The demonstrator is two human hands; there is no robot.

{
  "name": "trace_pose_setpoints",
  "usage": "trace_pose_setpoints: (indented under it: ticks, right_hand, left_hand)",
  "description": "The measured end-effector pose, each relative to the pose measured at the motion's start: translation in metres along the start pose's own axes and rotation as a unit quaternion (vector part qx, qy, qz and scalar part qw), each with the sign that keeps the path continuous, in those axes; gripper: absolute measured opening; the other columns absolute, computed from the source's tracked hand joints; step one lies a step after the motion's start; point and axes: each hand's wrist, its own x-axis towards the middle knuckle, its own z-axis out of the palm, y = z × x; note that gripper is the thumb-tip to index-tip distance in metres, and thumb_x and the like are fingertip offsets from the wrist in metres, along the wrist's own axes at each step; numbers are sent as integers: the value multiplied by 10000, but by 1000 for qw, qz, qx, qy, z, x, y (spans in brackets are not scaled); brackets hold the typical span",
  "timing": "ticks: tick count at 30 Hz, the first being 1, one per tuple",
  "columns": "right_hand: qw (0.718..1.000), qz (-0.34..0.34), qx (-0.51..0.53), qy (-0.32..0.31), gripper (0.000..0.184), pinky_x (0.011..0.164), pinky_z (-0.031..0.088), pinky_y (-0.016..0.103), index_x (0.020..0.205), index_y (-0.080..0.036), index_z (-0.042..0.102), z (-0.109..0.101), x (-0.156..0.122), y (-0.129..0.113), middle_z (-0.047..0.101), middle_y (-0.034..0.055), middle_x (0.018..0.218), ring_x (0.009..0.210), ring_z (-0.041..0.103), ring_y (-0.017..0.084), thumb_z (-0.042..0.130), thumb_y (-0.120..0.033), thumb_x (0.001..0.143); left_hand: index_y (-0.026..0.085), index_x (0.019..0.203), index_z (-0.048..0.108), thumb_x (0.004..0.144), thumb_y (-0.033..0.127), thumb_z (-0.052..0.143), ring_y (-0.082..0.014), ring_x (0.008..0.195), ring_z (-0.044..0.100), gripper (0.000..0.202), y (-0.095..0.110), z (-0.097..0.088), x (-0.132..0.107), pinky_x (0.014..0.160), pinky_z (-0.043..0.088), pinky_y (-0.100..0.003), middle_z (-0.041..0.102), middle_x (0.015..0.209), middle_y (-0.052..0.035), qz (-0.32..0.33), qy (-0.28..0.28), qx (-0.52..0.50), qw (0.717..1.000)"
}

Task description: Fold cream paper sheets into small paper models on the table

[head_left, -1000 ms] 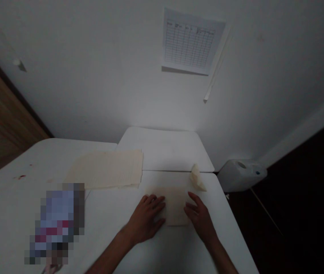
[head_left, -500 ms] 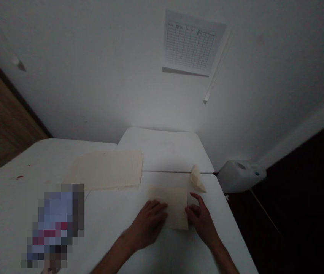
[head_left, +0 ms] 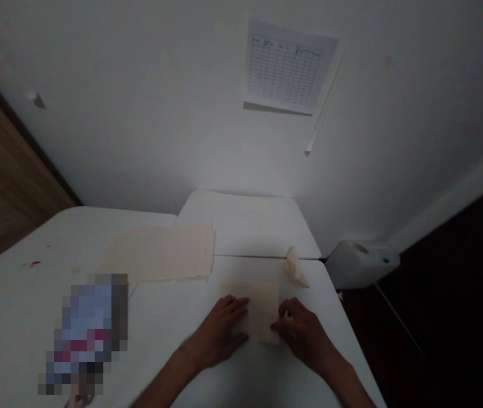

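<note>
A pale beige sheet of paper [head_left: 264, 309], apparently folded, lies on the white table in front of me. My left hand [head_left: 220, 331] rests on its left side, fingers stretched out flat and thumb apart. At the right edge, my right hand [head_left: 303, 334] has its thumb over the paper and its other fingers curled in, gripping that edge. Just beyond my right hand stands a small folded piece of the same paper [head_left: 296, 269]. A stack of beige sheets [head_left: 169, 252] lies to the left, past my left hand.
A blurred blue and red item [head_left: 86, 317] is at the left, with part of a person's hand below it. White tabletops [head_left: 250, 221] meet along a seam. A printed chart [head_left: 284, 68] hangs on the wall. A white container [head_left: 352, 266] stands right of the table.
My right index finger has come down from its raised position and curled at the paper's edge, and the thumb has moved onto the paper. My left fingers have spread slightly.
</note>
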Motion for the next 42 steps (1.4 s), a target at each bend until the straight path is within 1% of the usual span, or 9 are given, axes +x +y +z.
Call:
trace_pose_setpoints:
  ticks: [4,7,13,18,24,28,32,36,42]
  right_hand:
    - [995,-69,-69,-35,198,868,437,371,842,-259,712,-4,3,-4,588,42,1179,1051,505,231,572,-122,869]
    - [992,-93,-68,-60,186,958,389,417,856,-270,716,-6,7,-2,579,11,1254,1138,469,245,610,-117,843]
    - [993,-77,-7,-85,219,941,382,377,842,-308,726,-15,18,0,637,-31,1185,1106,494,210,642,-114,787]
    - [988,-106,7,-112,218,925,372,376,842,-310,733,-15,20,-3,679,-25,1113,1076,508,213,649,-119,776]
    - [990,-76,66,-101,205,903,387,353,849,-306,735,-22,23,-5,703,-35,1063,1045,534,205,663,-131,773]
    - [989,-66,92,-90,158,910,382,357,830,-306,738,-27,26,-7,712,-37,1036,1034,548,207,714,-175,745]
    - [987,-78,90,-106,170,895,381,351,801,-308,743,-27,29,-7,724,-39,985,994,569,200,715,-155,729]
    - [986,-86,84,-114,170,890,374,340,807,-303,741,-26,29,-5,727,-44,975,1003,565,192,694,-149,753]
    - [985,-117,24,-126,147,882,350,342,778,-278,723,-22,28,0,728,-48,972,1022,540,196,685,-137,768]
  left_hand:
    - [224,1082,599,816,174,624,-257,1164,485,271,1,-3,-2,985,422,-456,533,1351,-66,-2,-8,-3,1000]
    - [223,1082,597,814,177,622,-267,1162,484,273,2,-2,-3,990,409,-477,537,1345,-69,-2,-5,7,1000]
    - [253,1124,603,775,213,661,-287,1132,495,356,3,0,-2,955,418,-487,539,1336,-71,7,3,29,1000]
    - [247,1130,598,797,232,643,-299,1134,480,337,5,-2,-3,951,416,-502,524,1349,-75,4,2,38,999]
    - [252,1142,594,884,138,483,-276,1116,482,303,5,-3,-3,946,416,-484,514,1362,-52,8,-21,45,999]
    - [244,1143,587,827,213,611,-304,1163,448,319,2,3,-5,978,386,-510,503,1367,-65,0,-8,39,999]
    - [236,1092,592,763,280,703,-322,1166,438,349,1,10,-6,977,369,-522,500,1360,-75,-9,7,43,999]
    - [219,1028,591,765,317,708,-310,1107,467,305,5,17,-2,930,389,-504,522,1314,-85,-22,29,65,997]
    - [226,943,606,765,342,715,-297,1066,483,239,14,30,10,892,391,-473,553,1234,-58,-83,56,121,988]
